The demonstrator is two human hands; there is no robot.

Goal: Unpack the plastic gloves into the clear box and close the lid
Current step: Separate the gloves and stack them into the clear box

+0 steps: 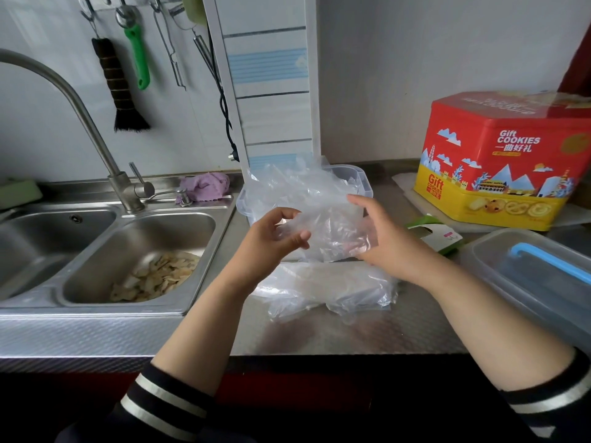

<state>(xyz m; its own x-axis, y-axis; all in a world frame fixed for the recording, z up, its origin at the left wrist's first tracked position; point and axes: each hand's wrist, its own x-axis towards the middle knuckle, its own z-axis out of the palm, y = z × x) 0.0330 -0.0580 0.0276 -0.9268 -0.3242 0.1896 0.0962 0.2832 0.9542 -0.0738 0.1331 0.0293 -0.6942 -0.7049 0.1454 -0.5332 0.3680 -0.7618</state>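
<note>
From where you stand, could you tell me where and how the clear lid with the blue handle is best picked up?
Take the clear lid by its near long rim, coming from the counter's front edge, with the right hand. It lies flat at the right, and that rim looks free, while the blue handle runs along its top as a second hold. Both hands are busy with the plastic gloves.

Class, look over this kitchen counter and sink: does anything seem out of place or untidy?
Yes. Pale food scraps lie loose in the right sink basin. A green and white carton lies flat on the counter beside the lid.
</note>
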